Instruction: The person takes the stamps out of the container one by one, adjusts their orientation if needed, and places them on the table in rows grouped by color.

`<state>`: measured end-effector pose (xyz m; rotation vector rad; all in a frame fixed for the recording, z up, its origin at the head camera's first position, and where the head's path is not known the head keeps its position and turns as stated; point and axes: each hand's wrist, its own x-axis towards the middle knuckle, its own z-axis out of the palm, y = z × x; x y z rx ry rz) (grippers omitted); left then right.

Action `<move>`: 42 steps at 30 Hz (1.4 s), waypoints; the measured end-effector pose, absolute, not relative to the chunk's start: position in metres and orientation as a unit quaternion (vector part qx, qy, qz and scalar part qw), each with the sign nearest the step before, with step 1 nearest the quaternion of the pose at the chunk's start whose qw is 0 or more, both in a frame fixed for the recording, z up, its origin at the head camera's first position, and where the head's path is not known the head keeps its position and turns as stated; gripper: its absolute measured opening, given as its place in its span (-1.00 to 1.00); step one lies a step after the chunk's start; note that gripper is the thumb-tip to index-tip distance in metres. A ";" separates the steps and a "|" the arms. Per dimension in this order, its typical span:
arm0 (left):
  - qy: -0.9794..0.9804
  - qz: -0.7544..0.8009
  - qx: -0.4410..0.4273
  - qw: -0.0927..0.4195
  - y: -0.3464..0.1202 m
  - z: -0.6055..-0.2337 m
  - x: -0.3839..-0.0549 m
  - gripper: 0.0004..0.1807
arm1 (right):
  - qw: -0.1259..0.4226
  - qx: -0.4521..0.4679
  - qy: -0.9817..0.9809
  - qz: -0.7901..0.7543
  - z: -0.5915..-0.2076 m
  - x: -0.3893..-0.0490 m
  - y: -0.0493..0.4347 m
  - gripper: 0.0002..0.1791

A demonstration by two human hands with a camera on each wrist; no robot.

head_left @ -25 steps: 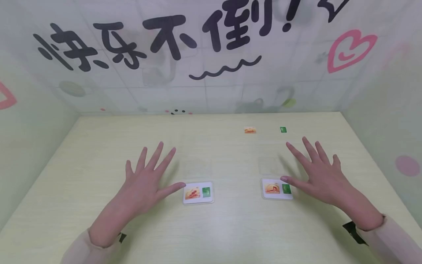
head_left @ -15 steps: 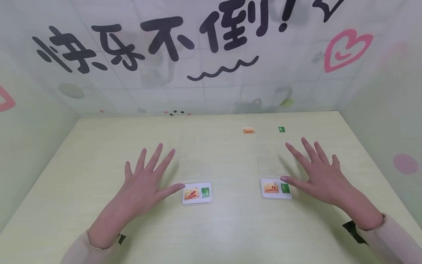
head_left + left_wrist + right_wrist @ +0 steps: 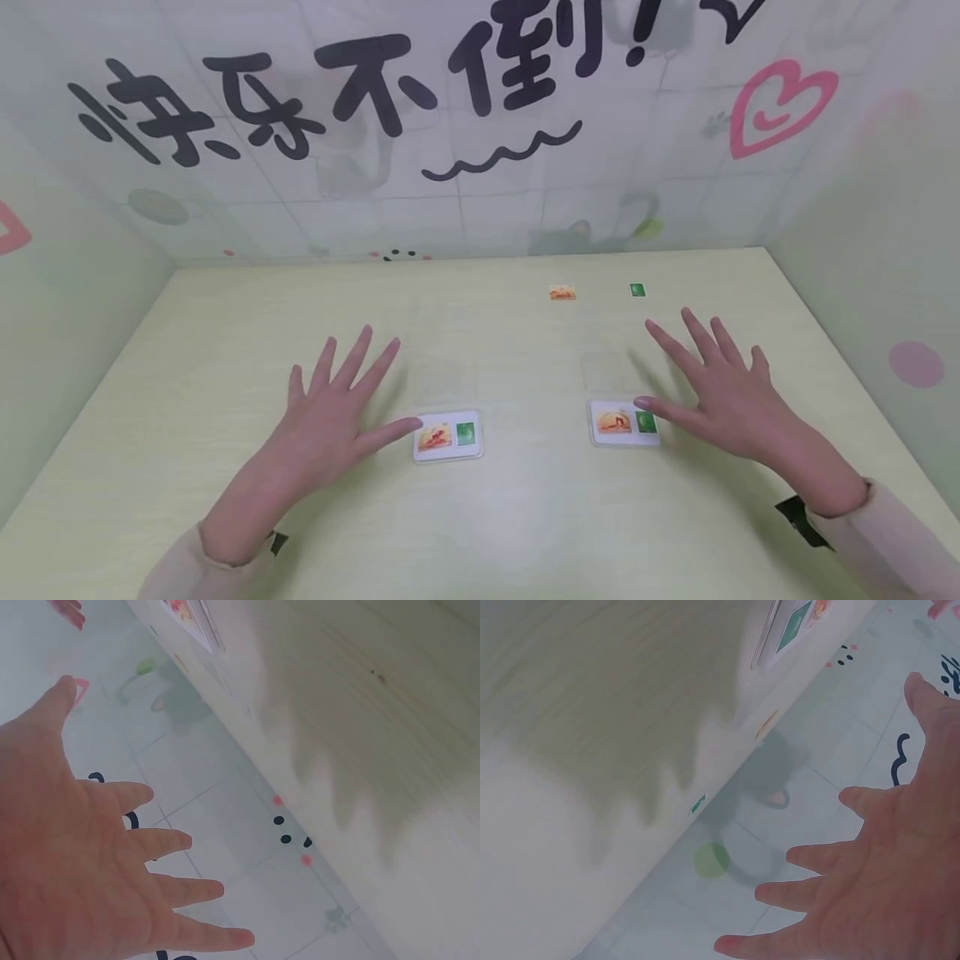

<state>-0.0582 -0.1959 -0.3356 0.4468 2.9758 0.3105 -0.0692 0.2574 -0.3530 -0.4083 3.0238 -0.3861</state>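
My left hand (image 3: pixel 322 429) hovers palm down over the table with straight, spread fingers. Its thumb tip overlaps the corner of a flat white card in a clear case (image 3: pixel 474 450), which bears an orange picture stamp and a green one. My right hand (image 3: pixel 731 404) is likewise spread above the table, its thumb overlapping a similar cased card (image 3: pixel 600 437). Both palms show in the wrist views, with nothing held. Farther back lie a loose orange stamp (image 3: pixel 562 292) and a small green stamp (image 3: pixel 637 290).
Behind each cased card lies a faint transparent sheet, such as the left one (image 3: pixel 444 379). The pale wooden table (image 3: pixel 495 533) meets a printed wall covering (image 3: pixel 510 200) at its back edge, and more covering rises at both sides.
The head view has shifted slightly, so the cards and stamps appear a little farther left and higher. Both hands keep their spread pose.
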 end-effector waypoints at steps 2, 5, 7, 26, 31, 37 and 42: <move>0.981 0.107 0.152 0.058 -0.196 -0.336 -0.058 0.05 | 0.033 -0.133 0.983 -0.125 -0.352 -0.070 0.256 0.09; 0.979 0.114 0.158 0.060 -0.196 -0.336 -0.058 0.06 | 0.033 -0.138 0.982 -0.126 -0.351 -0.070 0.254 0.08; 0.978 0.119 0.160 0.063 -0.196 -0.335 -0.057 0.08 | 0.033 -0.142 0.981 -0.128 -0.350 -0.070 0.251 0.07; 0.949 0.231 0.187 0.102 -0.199 -0.338 -0.056 0.22 | 0.054 -0.162 0.976 -0.138 -0.346 -0.079 0.229 0.05; 0.941 0.259 0.185 0.111 -0.199 -0.343 -0.056 0.25 | 0.056 -0.164 0.975 -0.140 -0.347 -0.079 0.226 0.04; 0.930 0.296 0.177 0.125 -0.199 -0.350 -0.055 0.27 | 0.061 -0.172 0.973 -0.143 -0.348 -0.081 0.221 0.01; 0.923 0.318 0.182 0.119 -0.198 -0.353 -0.055 0.26 | 0.061 -0.178 0.971 -0.146 -0.350 -0.082 0.217 -0.01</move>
